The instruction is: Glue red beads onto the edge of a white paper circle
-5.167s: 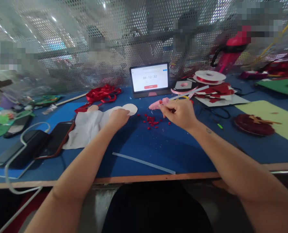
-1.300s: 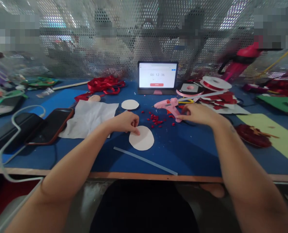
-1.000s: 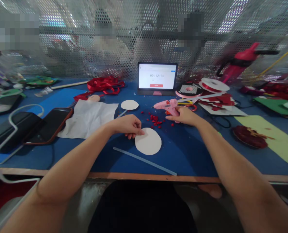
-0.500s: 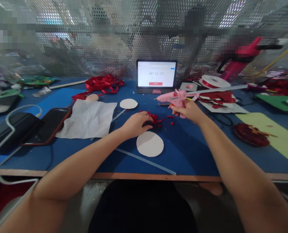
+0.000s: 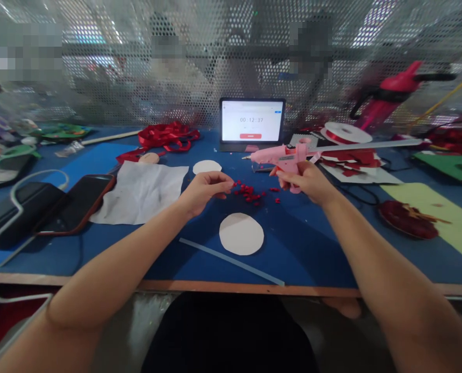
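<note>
- Pink glue gun [image 5: 273,155]: gripped by its handle in my right hand [image 5: 312,182], above the table [image 5: 301,254].
- Red pieces [image 5: 248,195]: by my left hand [image 5: 204,190]; whether its fingers grip one, I can't tell.
- White disc [image 5: 241,234]: nearer me.

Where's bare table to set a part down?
Best patch: blue tabletop right of the near white disc, bounded by the right forearm and wooden front edge. Another: between that forearm, dark red disc and front edge. Crowded: left, with phone and white cloth; back right, with ribbon spool and red scraps.
</note>
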A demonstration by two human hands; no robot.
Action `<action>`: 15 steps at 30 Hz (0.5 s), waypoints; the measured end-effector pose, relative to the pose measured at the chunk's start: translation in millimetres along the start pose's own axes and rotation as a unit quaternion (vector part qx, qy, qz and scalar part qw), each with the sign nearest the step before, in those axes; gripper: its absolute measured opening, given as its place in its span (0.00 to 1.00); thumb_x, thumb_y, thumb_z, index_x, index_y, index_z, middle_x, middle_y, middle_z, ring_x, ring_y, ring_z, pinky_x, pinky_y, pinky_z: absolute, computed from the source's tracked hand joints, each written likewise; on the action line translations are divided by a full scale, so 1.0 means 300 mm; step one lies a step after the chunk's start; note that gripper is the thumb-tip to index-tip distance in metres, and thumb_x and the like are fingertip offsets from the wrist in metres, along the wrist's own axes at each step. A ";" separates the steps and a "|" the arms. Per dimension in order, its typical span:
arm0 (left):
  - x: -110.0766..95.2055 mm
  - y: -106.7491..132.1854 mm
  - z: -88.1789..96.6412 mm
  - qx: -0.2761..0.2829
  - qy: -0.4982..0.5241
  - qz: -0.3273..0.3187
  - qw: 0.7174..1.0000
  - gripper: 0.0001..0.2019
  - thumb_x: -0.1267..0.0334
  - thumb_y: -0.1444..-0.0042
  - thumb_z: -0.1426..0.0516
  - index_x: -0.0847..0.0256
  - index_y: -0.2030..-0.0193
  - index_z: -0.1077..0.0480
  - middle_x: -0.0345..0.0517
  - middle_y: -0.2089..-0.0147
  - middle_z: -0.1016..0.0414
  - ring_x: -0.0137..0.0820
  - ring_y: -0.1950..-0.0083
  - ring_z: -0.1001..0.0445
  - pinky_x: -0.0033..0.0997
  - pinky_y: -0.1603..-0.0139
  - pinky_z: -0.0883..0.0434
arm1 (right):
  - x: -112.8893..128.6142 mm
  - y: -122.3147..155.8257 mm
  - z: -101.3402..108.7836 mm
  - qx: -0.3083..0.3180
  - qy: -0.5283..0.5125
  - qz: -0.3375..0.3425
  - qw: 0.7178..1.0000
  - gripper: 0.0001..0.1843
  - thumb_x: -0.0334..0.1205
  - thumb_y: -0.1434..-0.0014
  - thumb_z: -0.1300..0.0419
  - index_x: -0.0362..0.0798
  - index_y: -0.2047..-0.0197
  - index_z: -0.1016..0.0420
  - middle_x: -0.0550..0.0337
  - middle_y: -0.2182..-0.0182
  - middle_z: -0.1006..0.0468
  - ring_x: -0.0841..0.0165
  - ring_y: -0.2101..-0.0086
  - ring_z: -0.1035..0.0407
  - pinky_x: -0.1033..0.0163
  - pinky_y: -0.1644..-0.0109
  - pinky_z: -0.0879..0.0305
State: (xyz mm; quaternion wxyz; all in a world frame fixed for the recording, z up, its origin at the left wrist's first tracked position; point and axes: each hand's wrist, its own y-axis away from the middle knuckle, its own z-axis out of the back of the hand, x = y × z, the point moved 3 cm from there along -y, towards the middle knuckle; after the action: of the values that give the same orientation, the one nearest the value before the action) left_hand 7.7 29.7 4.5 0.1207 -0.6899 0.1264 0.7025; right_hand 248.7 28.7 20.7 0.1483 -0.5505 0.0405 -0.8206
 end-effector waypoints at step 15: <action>-0.028 0.015 -0.009 -0.047 0.133 0.085 0.986 0.05 0.68 0.52 0.39 0.66 0.74 0.31 0.37 0.77 0.32 0.20 0.76 0.31 0.18 0.76 0.34 | 0.005 0.037 -0.076 0.043 -0.091 -0.009 0.995 0.18 0.55 0.54 0.35 0.48 0.73 0.27 0.67 0.86 0.35 0.77 0.85 0.43 0.67 0.82 0.45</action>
State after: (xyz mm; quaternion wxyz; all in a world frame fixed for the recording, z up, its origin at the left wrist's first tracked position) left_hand 8.6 24.5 13.0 0.0104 -0.7686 0.1664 0.6176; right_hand 229.6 15.5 10.5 0.1675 -0.6161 -0.0137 -0.7695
